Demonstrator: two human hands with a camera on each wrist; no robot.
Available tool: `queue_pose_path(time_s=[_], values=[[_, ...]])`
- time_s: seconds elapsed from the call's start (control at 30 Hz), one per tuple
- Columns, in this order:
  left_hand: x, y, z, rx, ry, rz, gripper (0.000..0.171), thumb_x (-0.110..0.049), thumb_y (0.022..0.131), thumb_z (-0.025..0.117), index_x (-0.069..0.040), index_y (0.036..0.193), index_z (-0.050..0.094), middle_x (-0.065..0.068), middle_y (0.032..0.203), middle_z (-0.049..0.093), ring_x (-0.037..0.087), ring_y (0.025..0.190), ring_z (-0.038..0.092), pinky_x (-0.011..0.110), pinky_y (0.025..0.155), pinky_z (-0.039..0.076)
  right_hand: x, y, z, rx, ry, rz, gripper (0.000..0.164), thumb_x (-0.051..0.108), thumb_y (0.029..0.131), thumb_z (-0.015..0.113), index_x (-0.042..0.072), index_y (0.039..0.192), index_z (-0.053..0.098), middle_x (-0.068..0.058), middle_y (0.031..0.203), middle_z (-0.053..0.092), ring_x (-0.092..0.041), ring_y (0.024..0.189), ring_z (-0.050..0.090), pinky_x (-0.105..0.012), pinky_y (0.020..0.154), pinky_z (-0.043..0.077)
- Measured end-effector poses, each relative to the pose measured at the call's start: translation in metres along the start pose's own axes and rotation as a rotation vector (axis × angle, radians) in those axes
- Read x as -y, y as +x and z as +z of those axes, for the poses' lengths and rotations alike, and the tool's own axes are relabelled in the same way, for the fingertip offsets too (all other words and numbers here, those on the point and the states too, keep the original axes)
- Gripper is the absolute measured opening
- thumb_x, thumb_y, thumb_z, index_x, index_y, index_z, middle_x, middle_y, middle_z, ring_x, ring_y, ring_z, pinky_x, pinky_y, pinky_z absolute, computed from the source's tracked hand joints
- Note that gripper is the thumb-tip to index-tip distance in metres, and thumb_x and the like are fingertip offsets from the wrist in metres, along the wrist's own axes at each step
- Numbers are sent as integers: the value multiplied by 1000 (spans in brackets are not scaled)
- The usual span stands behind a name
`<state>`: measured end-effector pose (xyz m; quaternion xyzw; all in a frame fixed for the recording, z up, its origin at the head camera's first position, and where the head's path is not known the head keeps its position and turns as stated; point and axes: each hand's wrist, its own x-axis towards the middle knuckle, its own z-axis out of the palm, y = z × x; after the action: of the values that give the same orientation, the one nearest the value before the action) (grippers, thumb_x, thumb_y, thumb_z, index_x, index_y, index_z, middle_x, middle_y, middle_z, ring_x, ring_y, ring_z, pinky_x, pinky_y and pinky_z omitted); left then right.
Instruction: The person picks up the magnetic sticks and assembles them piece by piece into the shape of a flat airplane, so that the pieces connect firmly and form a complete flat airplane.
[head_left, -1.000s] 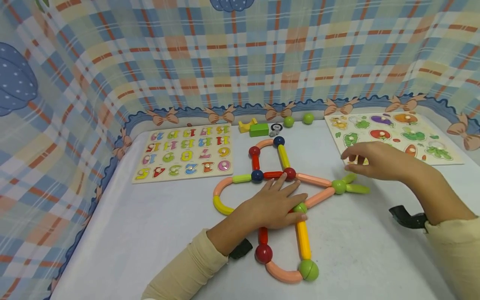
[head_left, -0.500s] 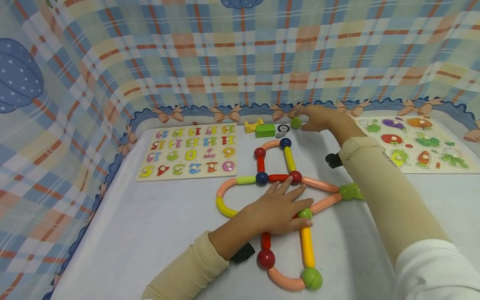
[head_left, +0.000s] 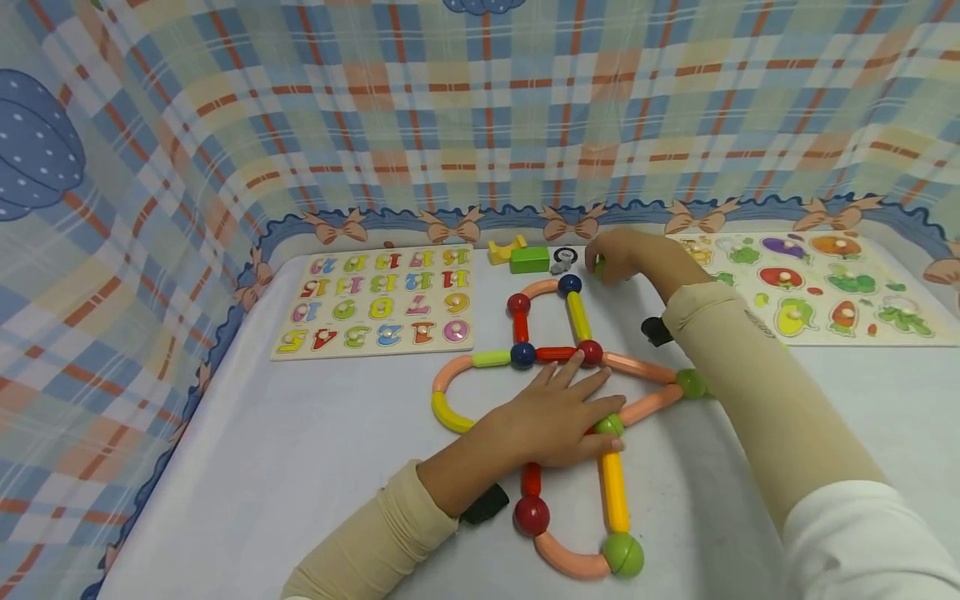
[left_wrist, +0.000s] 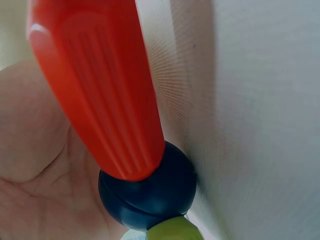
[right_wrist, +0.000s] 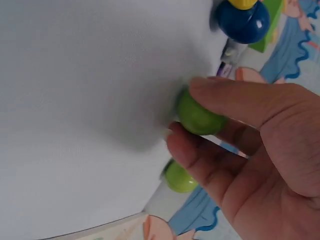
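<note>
A flat figure of magnetic rods and balls lies on the white table in the head view. My left hand (head_left: 551, 417) rests over its middle with fingers spread, one fingertip at a red ball (head_left: 590, 352) and the thumb by a green ball (head_left: 608, 426). Beneath the palm, the left wrist view has a red rod (left_wrist: 100, 90) joined to a navy ball (left_wrist: 150, 195). At the back of the table, my right hand (head_left: 624, 255) pinches a loose green ball (right_wrist: 197, 116) between thumb and fingers. Another green ball (right_wrist: 180, 177) sits just beyond those fingers in the right wrist view.
On the left lies a number puzzle board (head_left: 375, 304), and a vegetable puzzle board (head_left: 817, 292) lies at the right. A green block (head_left: 529, 260) and a yellow block (head_left: 506, 250) stand near a plaid curtain (head_left: 450, 125) behind the table.
My right hand has swung from beside the vegetable board to the back of the table and has taken hold of a green ball. The left hand stays on the figure.
</note>
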<state>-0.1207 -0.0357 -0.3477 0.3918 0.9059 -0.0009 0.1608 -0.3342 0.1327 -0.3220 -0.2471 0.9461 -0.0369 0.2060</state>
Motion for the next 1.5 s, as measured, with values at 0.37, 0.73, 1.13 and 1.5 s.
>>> queue_pose_path(time_s=[0.37, 0.73, 1.13, 1.5], values=[[-1, 1, 0, -1, -11, 6, 61, -66, 85, 23, -40, 141, 20, -6, 150, 6, 25, 135, -11, 47, 106, 6, -24, -122, 19, -38, 137, -194, 16, 12, 83, 63, 15, 97, 68, 1, 96, 60, -15, 82, 52, -34, 71, 47], [-2, -2, -1, 1, -24, -7, 60, -64, 87, 26, -39, 141, 21, -6, 150, 7, 24, 135, -11, 47, 106, 6, -61, -188, 80, -254, 89, -47, 24, 8, 75, 70, 21, 95, 69, -7, 97, 54, -19, 82, 51, -40, 70, 46], [-2, -1, 0, -10, -7, 0, 60, -65, 86, 26, -40, 141, 22, -6, 150, 8, 24, 135, -11, 47, 106, 6, -59, -185, 90, -288, 76, -15, 22, 8, 71, 73, 19, 88, 66, -7, 95, 53, -19, 78, 49, -39, 68, 45], [-3, -1, 0, -12, -2, 1, 60, -65, 86, 26, -39, 141, 23, -5, 150, 8, 25, 135, -11, 47, 106, 6, -61, -190, 88, -296, 190, -77, 25, 0, 76, 65, 11, 97, 58, 2, 87, 54, -15, 78, 48, -33, 68, 44]])
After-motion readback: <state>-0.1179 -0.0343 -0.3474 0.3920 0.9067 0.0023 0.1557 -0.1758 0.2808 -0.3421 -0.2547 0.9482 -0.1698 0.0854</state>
